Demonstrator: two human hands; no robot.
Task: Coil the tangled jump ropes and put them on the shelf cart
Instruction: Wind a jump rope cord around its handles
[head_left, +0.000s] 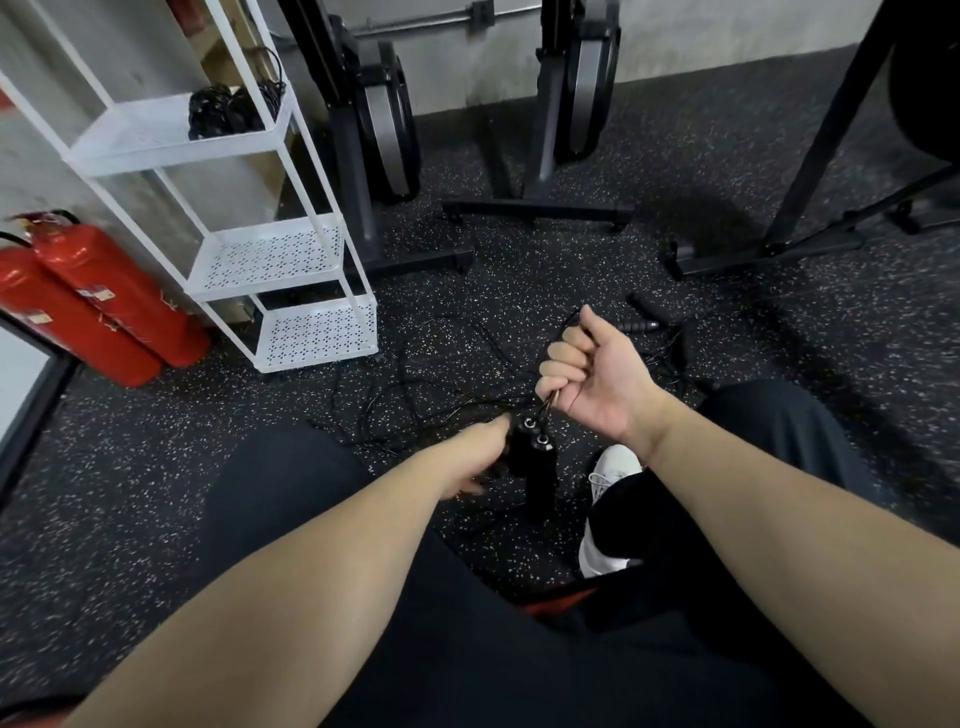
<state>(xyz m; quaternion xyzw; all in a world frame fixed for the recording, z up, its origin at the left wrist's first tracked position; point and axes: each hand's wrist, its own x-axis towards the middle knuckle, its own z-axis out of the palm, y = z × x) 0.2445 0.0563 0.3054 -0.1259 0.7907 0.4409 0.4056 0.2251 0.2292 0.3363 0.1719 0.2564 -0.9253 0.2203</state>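
**Rope cord in right fist, handles at left hand, cart holds one coil**

Far left: two red extinguishers (98, 301) lean against the wall, touching each other.

Just right of them, white cart (291, 156) with three perforated shelves. Top shelf carries a coiled black bundle (228, 109) at its right rear corner; one loop sticks up over the rim. The two lower shelves show only bare perforated metal.

Floor (519, 270) in front of the cart: loose black rope (415, 374) tangled in overlapping loops, running from the cart's front corner toward the hands.

Left hand (480, 460): seen from the back, fingers curled round the pair of black handles (537, 467), which sit side by side, cord ends up. Exact finger contact is hidden behind the hand.

Right hand (587, 374): palm up, closed in a fist round thin black cord; the cord exits the top of the fist and drops from the bottom to the handles just below.

Right of the fist: another black handle (641, 325) lies on the floor with more cord around it.

White shoe (608, 499) under the right forearm. Dark machine frames (540, 208) stand along the floor's far edge.
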